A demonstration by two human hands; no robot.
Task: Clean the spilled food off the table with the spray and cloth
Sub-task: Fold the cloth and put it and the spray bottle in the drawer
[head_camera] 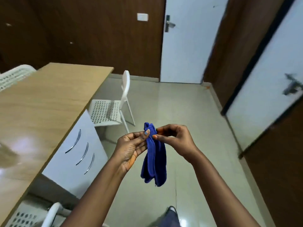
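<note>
A blue cloth hangs bunched in the air in front of me, over the tiled floor. My left hand pinches its top from the left with thumb and fingers. My right hand pinches the same top edge from the right. The wooden table stretches along the left side, away from both hands. No spray bottle or spilled food shows in view.
A white perforated chair stands at the table's far end, another chair at bottom left, a third behind the table. White drawers sit under the table. A white door is ahead.
</note>
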